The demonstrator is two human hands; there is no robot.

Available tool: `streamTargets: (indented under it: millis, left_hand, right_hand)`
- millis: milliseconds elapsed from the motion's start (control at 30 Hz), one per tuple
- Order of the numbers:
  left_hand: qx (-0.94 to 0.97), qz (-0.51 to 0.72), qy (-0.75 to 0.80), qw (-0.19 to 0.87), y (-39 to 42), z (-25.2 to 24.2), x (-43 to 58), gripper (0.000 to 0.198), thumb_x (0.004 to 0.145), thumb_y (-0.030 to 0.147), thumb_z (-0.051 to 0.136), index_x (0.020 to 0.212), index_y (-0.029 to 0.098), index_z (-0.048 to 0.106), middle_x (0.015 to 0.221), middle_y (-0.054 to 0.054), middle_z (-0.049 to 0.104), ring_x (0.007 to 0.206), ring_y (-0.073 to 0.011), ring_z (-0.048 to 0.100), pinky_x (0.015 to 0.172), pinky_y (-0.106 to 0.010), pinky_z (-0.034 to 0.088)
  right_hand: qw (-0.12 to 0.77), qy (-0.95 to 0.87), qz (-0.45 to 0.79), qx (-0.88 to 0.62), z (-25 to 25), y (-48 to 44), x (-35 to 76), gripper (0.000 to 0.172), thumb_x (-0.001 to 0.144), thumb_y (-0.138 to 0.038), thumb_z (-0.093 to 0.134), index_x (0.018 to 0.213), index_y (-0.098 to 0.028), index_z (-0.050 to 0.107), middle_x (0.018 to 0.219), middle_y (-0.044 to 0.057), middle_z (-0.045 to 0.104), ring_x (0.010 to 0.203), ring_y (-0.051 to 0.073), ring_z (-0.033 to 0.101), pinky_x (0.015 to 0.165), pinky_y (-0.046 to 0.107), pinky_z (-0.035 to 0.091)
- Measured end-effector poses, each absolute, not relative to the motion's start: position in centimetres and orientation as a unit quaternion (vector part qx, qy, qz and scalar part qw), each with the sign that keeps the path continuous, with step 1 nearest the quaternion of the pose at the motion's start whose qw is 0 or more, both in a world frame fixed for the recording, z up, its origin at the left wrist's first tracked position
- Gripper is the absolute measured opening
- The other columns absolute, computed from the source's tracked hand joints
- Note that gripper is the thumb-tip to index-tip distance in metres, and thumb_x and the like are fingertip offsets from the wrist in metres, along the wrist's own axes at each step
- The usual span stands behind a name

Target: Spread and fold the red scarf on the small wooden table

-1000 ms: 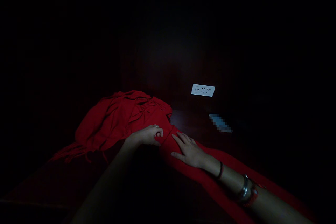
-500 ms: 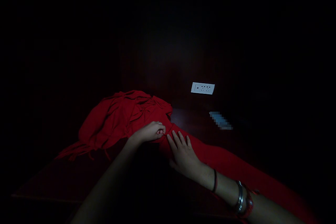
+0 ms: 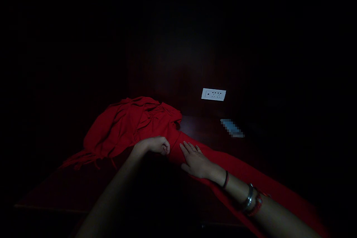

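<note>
A red fringed scarf (image 3: 117, 130) lies across the dark table, bunched up on the left and stretched as a flatter strip toward the lower right. My left hand (image 3: 157, 145) is closed at the scarf's near edge, mid-length, with its fingers curled on the cloth; the fingertips are partly hidden. Just right of it, my right hand (image 3: 195, 160) rests flat on the strip, fingers extended and palm down. Bracelets and a dark band circle the right wrist. Tassels hang out at the scarf's left end.
On the dark back wall sits a white socket plate (image 3: 213, 94). A pixelated flat bluish object (image 3: 232, 128) lies on the table (image 3: 195, 126) below it. The table's near edge shows faintly at lower left. Deep darkness hides the surroundings.
My left hand has shifted slightly left and nearer to me. My right hand stays flat on the cloth, and the strip's near side now shows below the right forearm.
</note>
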State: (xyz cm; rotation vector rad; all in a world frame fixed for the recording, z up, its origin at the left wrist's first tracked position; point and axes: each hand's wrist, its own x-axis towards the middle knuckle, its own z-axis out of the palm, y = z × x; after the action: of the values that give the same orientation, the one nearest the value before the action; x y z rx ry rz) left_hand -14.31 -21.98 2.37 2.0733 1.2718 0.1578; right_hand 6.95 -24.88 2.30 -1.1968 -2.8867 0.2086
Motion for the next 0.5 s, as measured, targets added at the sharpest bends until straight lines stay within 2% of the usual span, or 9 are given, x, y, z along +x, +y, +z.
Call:
streamTargets:
  millis: [100,167,267,333,400,500]
  left_hand:
    - [0.782,0.044,0.503,0.365,-22.1,2.5,-15.1,0.021,0.054,0.009,0.044,0.067,0.015,0.059,0.060,0.004,0.056,0.058,-0.0097,0.049,0.054,-0.017,0.037]
    - [0.786,0.062,0.519,0.331,-22.2,3.0,-15.7,0.022,0.056,0.010,0.041,0.070,0.015,0.058,0.061,0.003,0.056,0.058,-0.0102,0.049,0.054,-0.018,0.038]
    - [0.787,0.137,0.566,0.206,-22.5,4.0,-16.3,0.024,0.063,0.012,0.038,0.077,0.015,0.057,0.071,0.000,0.058,0.067,-0.0119,0.051,0.064,-0.021,0.041]
    - [0.767,0.167,0.610,0.106,-22.7,4.4,-16.4,0.028,0.069,0.016,0.038,0.090,0.015,0.056,0.090,-0.006,0.058,0.084,-0.0150,0.052,0.077,-0.026,0.039]
    - [0.720,0.136,0.678,0.056,-23.0,4.4,-16.3,0.041,0.069,0.028,0.047,0.109,0.018,0.050,0.117,-0.011,0.046,0.108,-0.0230,0.040,0.089,-0.037,0.031]
    - [0.625,0.018,0.775,0.094,-23.5,4.3,-16.1,0.080,0.051,0.043,0.066,0.124,0.030,0.034,0.138,-0.009,0.015,0.123,-0.0374,0.007,0.091,-0.056,0.017]
  right_hand:
    - [-0.003,-0.920,0.099,-0.378,2.7,-24.9,7.1,0.088,0.069,-0.055,0.043,0.133,-0.007,0.008,0.137,0.018,0.008,0.124,0.032,0.004,0.098,0.048,0.008]
    - [0.003,-0.922,0.119,-0.370,3.5,-24.8,7.3,0.086,0.070,-0.062,0.035,0.133,-0.010,0.007,0.138,0.016,0.008,0.125,0.029,0.002,0.098,0.047,0.007]
    - [0.059,-0.922,0.093,-0.371,4.8,-24.5,7.1,0.075,0.075,-0.063,0.021,0.133,-0.017,0.009,0.139,0.011,0.009,0.125,0.027,0.002,0.098,0.048,0.005]
    - [0.092,-0.922,0.053,-0.372,5.0,-24.4,6.6,0.070,0.077,-0.062,0.018,0.133,-0.021,0.011,0.139,0.008,0.010,0.125,0.027,0.002,0.097,0.051,0.004]
    - [0.089,-0.927,0.033,-0.362,4.3,-24.2,6.0,0.067,0.077,-0.062,0.019,0.132,-0.024,0.015,0.139,0.008,0.011,0.125,0.029,0.003,0.095,0.054,0.006]
    - [0.065,-0.934,0.025,-0.351,2.6,-24.1,5.2,0.067,0.076,-0.061,0.022,0.131,-0.024,0.018,0.138,0.010,0.015,0.124,0.032,0.007,0.094,0.056,0.008]
